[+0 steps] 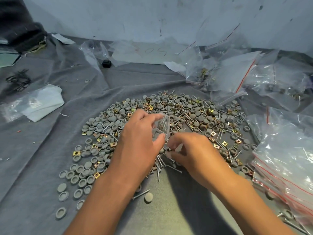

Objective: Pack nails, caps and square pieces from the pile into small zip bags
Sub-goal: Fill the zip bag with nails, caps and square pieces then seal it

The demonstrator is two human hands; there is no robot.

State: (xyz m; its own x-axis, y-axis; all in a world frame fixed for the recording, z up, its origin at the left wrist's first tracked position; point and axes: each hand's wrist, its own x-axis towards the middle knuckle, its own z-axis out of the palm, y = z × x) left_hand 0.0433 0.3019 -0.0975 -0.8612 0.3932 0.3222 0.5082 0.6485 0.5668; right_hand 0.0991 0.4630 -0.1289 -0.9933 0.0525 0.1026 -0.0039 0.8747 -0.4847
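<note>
A wrinkled grey cloth (50, 150) covers the whole work surface and runs back to a pale, scuffed wall (135, 14) marked with dark specks. In the middle of the cloth lies the pile (177, 119) of grey round caps (81, 177), silver nails (159, 168) and brass-coloured square pieces (76, 153), spread wide and thinning toward the near edge. Above its centre, the left hand (140, 133) pinches a small clear zip bag (162, 126) between thumb and curled fingers; a few nails show inside it. Just beside it, the right hand (191, 150) has its fingers curled in at the bag's lower edge, and whether they hold a piece cannot be told. Filled bags with red zip lines (237, 77) lie heaped at the far right, and a stack of empty red-striped bags (284, 167) sits at the near right. A folded white plastic sheet (42, 102) rests on the left, a small black object (106, 63) farther back, and a dark bundle of fabric (18, 28) in the far left corner.
</note>
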